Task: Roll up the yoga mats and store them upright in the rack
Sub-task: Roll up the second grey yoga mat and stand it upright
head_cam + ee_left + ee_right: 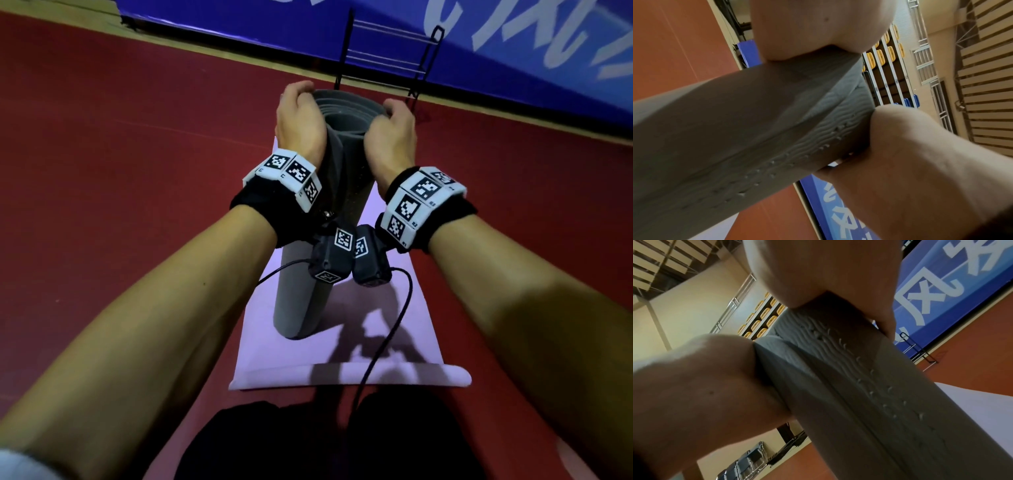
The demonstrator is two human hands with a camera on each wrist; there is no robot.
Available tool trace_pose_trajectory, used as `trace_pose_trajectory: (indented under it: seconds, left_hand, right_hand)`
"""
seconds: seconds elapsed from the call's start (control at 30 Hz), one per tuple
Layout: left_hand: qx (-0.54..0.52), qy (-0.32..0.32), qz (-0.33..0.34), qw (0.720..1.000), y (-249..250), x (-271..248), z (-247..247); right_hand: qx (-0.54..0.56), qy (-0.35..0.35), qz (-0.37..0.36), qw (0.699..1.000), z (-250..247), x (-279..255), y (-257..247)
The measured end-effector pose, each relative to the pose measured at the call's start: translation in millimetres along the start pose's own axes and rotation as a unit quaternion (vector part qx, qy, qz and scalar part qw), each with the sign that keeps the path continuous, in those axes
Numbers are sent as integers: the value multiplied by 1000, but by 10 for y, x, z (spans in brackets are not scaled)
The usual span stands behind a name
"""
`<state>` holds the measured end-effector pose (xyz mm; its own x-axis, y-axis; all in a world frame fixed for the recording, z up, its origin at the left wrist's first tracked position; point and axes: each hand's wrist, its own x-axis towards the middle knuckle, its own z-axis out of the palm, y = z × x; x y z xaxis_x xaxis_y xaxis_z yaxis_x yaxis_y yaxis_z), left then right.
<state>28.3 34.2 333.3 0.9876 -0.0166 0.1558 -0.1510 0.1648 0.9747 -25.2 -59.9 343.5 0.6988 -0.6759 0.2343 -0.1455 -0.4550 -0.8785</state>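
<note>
Grey mat: rolled, stood on end on the pink mat, not yet racked. Left hand and right hand each curled round its top rim, gripping. Pink mat: lay flat on the red floor, only its near edge curled; rolling outstanding. Wire rack: stood beyond, by the blue board; no mats seen in it.

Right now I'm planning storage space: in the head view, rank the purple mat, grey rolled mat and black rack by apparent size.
1. purple mat, lying flat.
2. grey rolled mat, standing on end, gripped by left hand and right hand.
3. black rack; it is farther away, so its rank is unsure.
</note>
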Motion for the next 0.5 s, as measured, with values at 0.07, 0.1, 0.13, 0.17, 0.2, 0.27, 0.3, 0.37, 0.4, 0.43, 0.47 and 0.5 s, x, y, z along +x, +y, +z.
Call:
trace_pose_trajectory:
  seconds: [0.07,0.1,0.13,0.17,0.2,0.27,0.3,0.37,0.4,0.43,0.47,0.5]
  left_hand:
    - [3,5,8,1000,-44,9,24]
    - [5,5,6,1000,-88,3,27]
    - [4,0,6,1000,-152,-11,27]
    - [0,-12,9,1000,-206,-37,24]
    - [-3,-24,14,1000,-267,-73,25]
    - [1,-36,19,999,-304,-119,55]
    - [6,-38,13,999,-290,-142,79]
    - [15,-47,4,999,-228,-157,113]
    - [18,-52,1,998,-207,-150,118]
    - [18,-58,-2,998,-193,-147,114]
    - [15,-62,-2,998,-201,-128,109]
    - [12,-65,-1,998,-204,-106,92]
  right_hand:
    - [15,11,0,1000,23,25,19]
    - [18,12,3,1000,33,26,45]
    - [22,10,7,1000,37,26,92]
    - [25,10,6,1000,33,30,140]
    - [26,12,5,1000,18,29,190]
    - [26,16,8,1000,-32,41,232]
    - [19,15,11,1000,-71,47,246]
    - [15,4,22,1000,-139,50,225]
    - [14,-1,26,1000,-160,54,213]
    - [13,-6,28,1000,-167,65,207]
    - [18,-10,28,999,-173,71,205]
    - [32,-13,30,999,-161,66,202]
